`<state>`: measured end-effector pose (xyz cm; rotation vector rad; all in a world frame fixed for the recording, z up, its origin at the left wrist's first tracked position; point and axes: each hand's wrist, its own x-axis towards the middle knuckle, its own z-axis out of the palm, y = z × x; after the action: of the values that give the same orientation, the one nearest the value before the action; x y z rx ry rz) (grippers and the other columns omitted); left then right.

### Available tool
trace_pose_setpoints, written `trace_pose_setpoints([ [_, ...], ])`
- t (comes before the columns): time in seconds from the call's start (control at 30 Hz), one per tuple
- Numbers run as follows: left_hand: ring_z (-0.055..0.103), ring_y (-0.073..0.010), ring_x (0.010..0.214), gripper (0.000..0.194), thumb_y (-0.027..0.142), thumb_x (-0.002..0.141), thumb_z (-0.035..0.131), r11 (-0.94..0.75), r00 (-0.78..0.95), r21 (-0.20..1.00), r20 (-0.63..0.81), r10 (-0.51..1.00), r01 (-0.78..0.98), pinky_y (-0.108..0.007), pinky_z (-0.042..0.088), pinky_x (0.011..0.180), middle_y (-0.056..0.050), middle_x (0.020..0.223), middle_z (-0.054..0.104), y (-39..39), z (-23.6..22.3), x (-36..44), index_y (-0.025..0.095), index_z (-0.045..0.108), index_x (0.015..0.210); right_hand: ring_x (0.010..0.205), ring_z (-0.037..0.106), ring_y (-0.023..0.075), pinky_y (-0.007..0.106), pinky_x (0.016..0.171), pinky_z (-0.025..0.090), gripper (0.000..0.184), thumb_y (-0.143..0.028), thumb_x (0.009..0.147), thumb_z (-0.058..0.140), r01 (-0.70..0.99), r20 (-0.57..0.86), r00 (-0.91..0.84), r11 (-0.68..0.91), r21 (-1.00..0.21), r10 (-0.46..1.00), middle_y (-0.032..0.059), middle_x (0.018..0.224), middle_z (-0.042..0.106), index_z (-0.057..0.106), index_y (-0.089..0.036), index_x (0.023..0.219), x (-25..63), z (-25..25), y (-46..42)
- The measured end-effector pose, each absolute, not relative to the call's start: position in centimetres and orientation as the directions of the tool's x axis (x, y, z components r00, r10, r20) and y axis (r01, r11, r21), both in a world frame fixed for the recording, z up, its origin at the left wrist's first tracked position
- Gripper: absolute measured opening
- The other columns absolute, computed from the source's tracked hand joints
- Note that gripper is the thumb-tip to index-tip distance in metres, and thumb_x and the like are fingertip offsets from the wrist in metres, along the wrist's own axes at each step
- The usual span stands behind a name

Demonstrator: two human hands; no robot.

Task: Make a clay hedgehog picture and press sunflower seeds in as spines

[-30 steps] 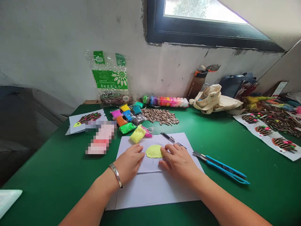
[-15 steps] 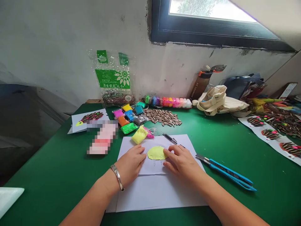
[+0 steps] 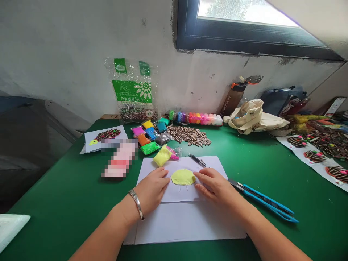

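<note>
Daylight from the window (image 3: 239,21) glares white, the edges bow outward, and one patch (image 3: 119,160) is pixelated.

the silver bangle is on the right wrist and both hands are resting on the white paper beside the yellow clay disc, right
Not quite: the silver bangle is on the left wrist, not the right, as the head view shows. The rest holds: the left hand and right hand rest on the white paper beside the yellow clay disc.
</note>
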<state>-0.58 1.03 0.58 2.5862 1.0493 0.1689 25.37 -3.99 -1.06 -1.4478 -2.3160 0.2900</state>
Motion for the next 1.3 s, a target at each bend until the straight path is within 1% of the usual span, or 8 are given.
trace_pose_setpoints([
  [0.13, 0.048, -0.0302, 0.126, 0.030, 0.009, 0.090, 0.044, -0.661, 0.716, 0.357, -0.029, 0.698, 0.660, -0.045, 0.044, 0.105, -0.015, 0.125, 0.060, 1.0, 0.6, -0.6, 0.014, 0.070, 0.106, 0.087, 0.055, 0.0213, 0.034, 0.076, 0.047, 0.020, -0.026, 0.089, 0.055, 0.842, 0.211, -0.409, 0.456, -0.287, 0.888, 0.0101, 0.097, 0.061, 0.066, -0.020, 0.103, 24.7, -0.8, -4.2],
  [0.3, 0.049, -0.0299, 0.125, 0.029, 0.010, 0.090, 0.044, -0.663, 0.714, 0.354, -0.019, 0.700, 0.660, -0.045, 0.045, 0.104, -0.015, 0.123, 0.061, 1.0, 0.7, -0.5, 0.015, 0.070, 0.103, 0.082, 0.053, 0.0198, 0.032, 0.073, 0.046, 0.017, -0.024, 0.089, 0.053, 0.852, 0.219, -0.412, 0.459, -0.251, 0.885, 0.0094, 0.093, 0.061, 0.066, -0.019, 0.101, 24.2, -1.0, -4.1],
  [0.5, 0.049, -0.0302, 0.125, 0.030, 0.009, 0.090, 0.044, -0.671, 0.719, 0.344, -0.017, 0.695, 0.657, -0.046, 0.044, 0.105, -0.015, 0.124, 0.061, 0.9, 0.4, -0.6, 0.014, 0.070, 0.104, 0.089, 0.055, 0.0210, 0.033, 0.078, 0.048, 0.020, -0.026, 0.089, 0.054, 0.846, 0.221, -0.390, 0.443, -0.298, 0.894, 0.0102, 0.097, 0.061, 0.066, -0.020, 0.103, 24.8, -1.2, -4.0],
  [0.67, 0.049, -0.0299, 0.126, 0.030, 0.010, 0.090, 0.044, -0.667, 0.715, 0.344, -0.021, 0.699, 0.661, -0.045, 0.043, 0.106, -0.014, 0.125, 0.061, 0.9, 0.4, -0.7, 0.015, 0.070, 0.105, 0.090, 0.056, 0.0204, 0.032, 0.077, 0.049, 0.028, -0.027, 0.090, 0.052, 0.798, 0.236, -0.435, 0.494, -0.346, 0.869, 0.0114, 0.102, 0.062, 0.064, -0.020, 0.115, 25.5, -1.0, -4.1],
  [0.87, 0.048, -0.0294, 0.126, 0.031, 0.012, 0.092, 0.042, -0.670, 0.715, 0.329, -0.026, 0.698, 0.666, -0.044, 0.043, 0.107, -0.015, 0.125, 0.060, 1.0, 0.4, -0.6, 0.015, 0.069, 0.107, 0.085, 0.053, 0.0197, 0.032, 0.075, 0.047, 0.019, -0.023, 0.090, 0.052, 0.817, 0.170, -0.461, 0.491, -0.303, 0.871, 0.0095, 0.095, 0.062, 0.068, -0.020, 0.099, 25.1, -0.3, -4.1],
  [1.1, 0.051, -0.0283, 0.123, 0.030, 0.011, 0.091, 0.044, -0.682, 0.720, 0.356, 0.035, 0.693, 0.638, -0.044, 0.045, 0.104, -0.014, 0.121, 0.063, 1.1, 0.1, -0.6, 0.016, 0.070, 0.102, 0.086, 0.055, 0.0192, 0.031, 0.076, 0.048, 0.017, -0.022, 0.090, 0.052, 0.816, 0.167, -0.435, 0.465, -0.343, 0.885, 0.0087, 0.096, 0.063, 0.068, -0.021, 0.092, 25.5, -0.2, -4.0],
  [1.23, 0.051, -0.0279, 0.123, 0.029, 0.011, 0.090, 0.044, -0.680, 0.718, 0.353, 0.032, 0.695, 0.642, -0.042, 0.045, 0.104, -0.013, 0.120, 0.063, 1.1, 0.2, -0.7, 0.017, 0.071, 0.101, 0.094, 0.058, 0.0198, 0.031, 0.080, 0.050, 0.023, -0.025, 0.091, 0.052, 0.763, 0.184, -0.450, 0.483, -0.429, 0.874, 0.0098, 0.104, 0.063, 0.067, -0.023, 0.108, 26.1, -0.4, -3.9],
  [1.3, 0.051, -0.0288, 0.123, 0.029, 0.010, 0.090, 0.045, -0.676, 0.716, 0.357, 0.027, 0.697, 0.645, -0.043, 0.045, 0.104, -0.014, 0.120, 0.063, 1.0, 0.3, -0.6, 0.016, 0.071, 0.101, 0.095, 0.057, 0.0205, 0.032, 0.081, 0.049, 0.026, -0.026, 0.091, 0.052, 0.758, 0.172, -0.462, 0.488, -0.433, 0.870, 0.0100, 0.106, 0.063, 0.067, -0.023, 0.112, 26.2, -0.4, -3.9],
])
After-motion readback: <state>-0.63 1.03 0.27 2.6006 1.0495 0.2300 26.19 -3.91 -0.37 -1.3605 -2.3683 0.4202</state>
